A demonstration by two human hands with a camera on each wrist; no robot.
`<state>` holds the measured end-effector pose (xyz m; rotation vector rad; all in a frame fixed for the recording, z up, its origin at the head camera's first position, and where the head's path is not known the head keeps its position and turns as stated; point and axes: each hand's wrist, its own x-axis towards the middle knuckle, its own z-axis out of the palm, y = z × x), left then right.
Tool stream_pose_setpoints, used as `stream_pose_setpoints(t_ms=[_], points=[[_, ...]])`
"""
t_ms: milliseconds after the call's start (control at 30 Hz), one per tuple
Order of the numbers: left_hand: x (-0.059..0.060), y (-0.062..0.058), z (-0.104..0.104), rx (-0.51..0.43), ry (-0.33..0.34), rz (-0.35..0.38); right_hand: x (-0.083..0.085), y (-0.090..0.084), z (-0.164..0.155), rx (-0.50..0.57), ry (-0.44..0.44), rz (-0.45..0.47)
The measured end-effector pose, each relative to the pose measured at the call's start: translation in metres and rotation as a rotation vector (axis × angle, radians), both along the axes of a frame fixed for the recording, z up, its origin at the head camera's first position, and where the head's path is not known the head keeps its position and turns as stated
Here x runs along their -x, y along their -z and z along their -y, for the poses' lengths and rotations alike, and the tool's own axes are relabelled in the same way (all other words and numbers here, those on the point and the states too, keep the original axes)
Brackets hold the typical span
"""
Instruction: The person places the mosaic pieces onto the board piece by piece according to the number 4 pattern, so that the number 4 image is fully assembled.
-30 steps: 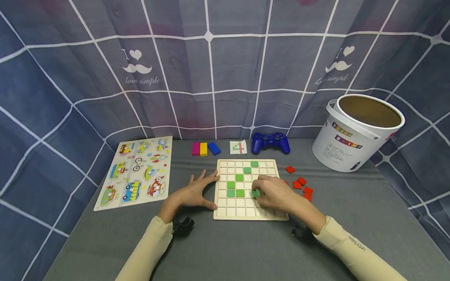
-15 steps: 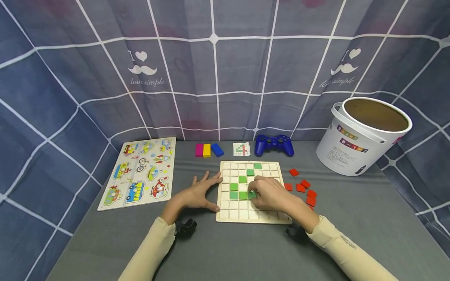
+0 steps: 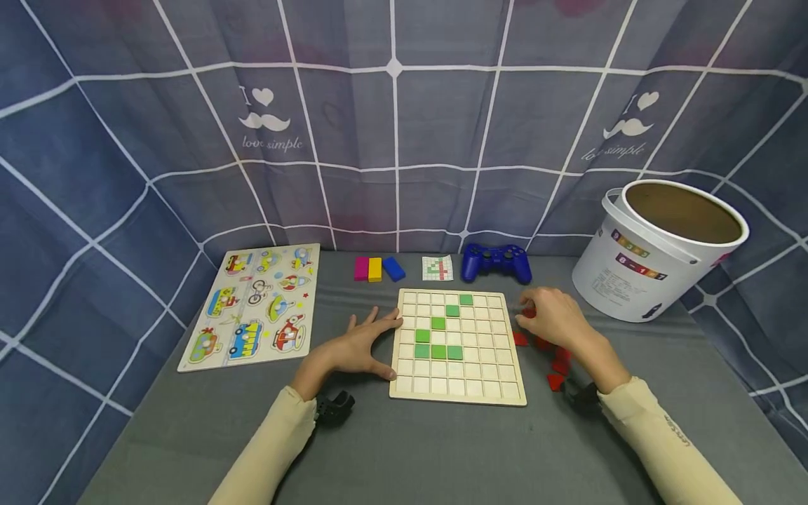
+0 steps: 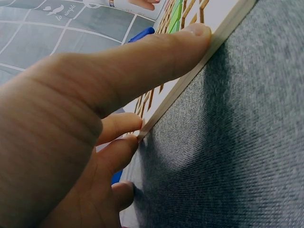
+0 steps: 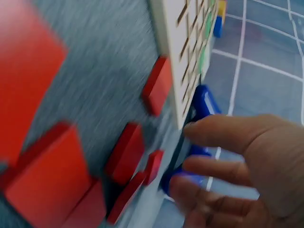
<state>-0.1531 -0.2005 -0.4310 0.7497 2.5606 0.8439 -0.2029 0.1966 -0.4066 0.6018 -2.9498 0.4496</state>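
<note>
Left hand: the left hand [image 3: 353, 345] lies flat at the board's 9 o'clock edge, fingers spread and relaxed, holding nothing; the left wrist view shows the thumb [image 4: 156, 52] pressed against the rim, steadying it.
Board: the board [image 3: 459, 394] sits dead centre on the grey table [image 3: 404, 449], a wooden grid, stiff and flat; I judge it light enough to skid, hence the bracing hand.
Green tiles: six green tiles [image 3: 438, 351] seated in cells, running from the middle up toward 1 o'clock.
Red tiles: the red tiles [image 3: 555, 382] lie loose on the cloth at the board's 3 o'clock, well apart from the green ones; small, thin, hard squares, probably light and a bit slick on the faces. Best taken by a pinch across two opposite edges, since they lie flat.
Right hand: the right hand [image 3: 552, 317] hovers over the far end of the red tiles, fingers loosely curled; a bit of red shows at the fingertips, but whether it pinches a tile I cannot tell.
Hard to see: the right wrist view is motion-blurred, red tiles [image 5: 126, 152] smeared; the hand covers some tiles, so their count is unsure.
Far items: pattern card [image 3: 438, 268] and blue gamepad [image 3: 495, 262] at 12 o'clock, three colour blocks [image 3: 377, 268] at 11, vehicle puzzle [image 3: 259, 303] at 10, white bucket [image 3: 656, 252] at 2, its inside hidden from here.
</note>
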Motion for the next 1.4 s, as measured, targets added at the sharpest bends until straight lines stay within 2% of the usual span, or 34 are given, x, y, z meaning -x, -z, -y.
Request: stream_pose_setpoints(t_ms=[133, 333, 633, 767, 900, 1100, 1400], points=[[-0.001, -0.001, 0.000, -0.009, -0.005, 0.003, 0.008, 0.000, -0.010, -0.067, 0.051, -0.013], [-0.004, -0.001, -0.001, 0.004, -0.018, -0.001, 0.014, 0.000, -0.011, -0.092, 0.040, 0.026], [-0.004, -0.001, 0.000, 0.004, -0.004, -0.010, 0.017, 0.008, -0.016, -0.026, 0.081, 0.023], [-0.004, -0.003, 0.003, 0.005, -0.005, -0.019, 0.018, 0.009, -0.011, 0.040, 0.016, -0.007], [-0.004, -0.004, 0.005, 0.009, -0.005, -0.024, 0.013, 0.008, 0.006, 0.095, -0.080, -0.028], [-0.002, -0.004, 0.004, 0.032, -0.014, -0.015, 0.008, 0.010, 0.038, 0.107, -0.200, -0.015], [0.000, -0.003, -0.002, 0.044, -0.007, 0.000, 0.011, 0.012, 0.065, 0.095, -0.271, 0.003]])
